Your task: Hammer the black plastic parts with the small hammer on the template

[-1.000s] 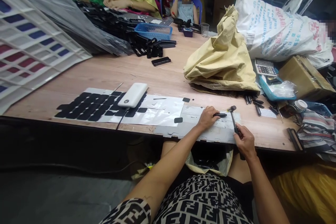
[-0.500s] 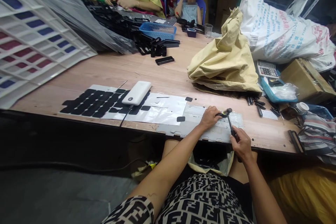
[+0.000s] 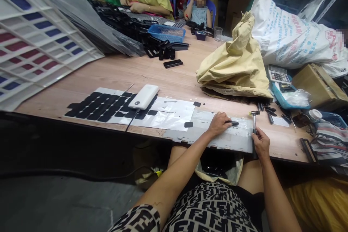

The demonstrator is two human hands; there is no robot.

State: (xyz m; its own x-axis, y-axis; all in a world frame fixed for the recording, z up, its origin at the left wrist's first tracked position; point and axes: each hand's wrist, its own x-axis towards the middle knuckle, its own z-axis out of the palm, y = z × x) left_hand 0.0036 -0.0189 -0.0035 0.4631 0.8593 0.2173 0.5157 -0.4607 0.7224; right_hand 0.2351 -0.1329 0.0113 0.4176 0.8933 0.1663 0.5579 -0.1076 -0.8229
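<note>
Between the fingers of my left hand (image 3: 218,124) is a slim black pen-like piece (image 3: 233,123), lying low over a grey sheet (image 3: 206,138) on the table. My right hand (image 3: 261,143) is wrapped round the dark handle of a small hammer (image 3: 254,117). Its head, with a yellowish face, stands up to the right of the black piece and apart from it. A black rounded pad (image 3: 188,124) lies on the left part of the sheets.
A white power bank (image 3: 144,96) with a cable rests on rows of black pads (image 3: 98,107). Beyond stand a yellow sack (image 3: 233,61), a blue basket (image 3: 166,34) and black parts. Similar black pieces (image 3: 270,116) lie at the right. Two people sit across the table.
My right hand has moved the hammer to the right, away from the black piece. My left hand keeps its hold on the piece in about the same place.
</note>
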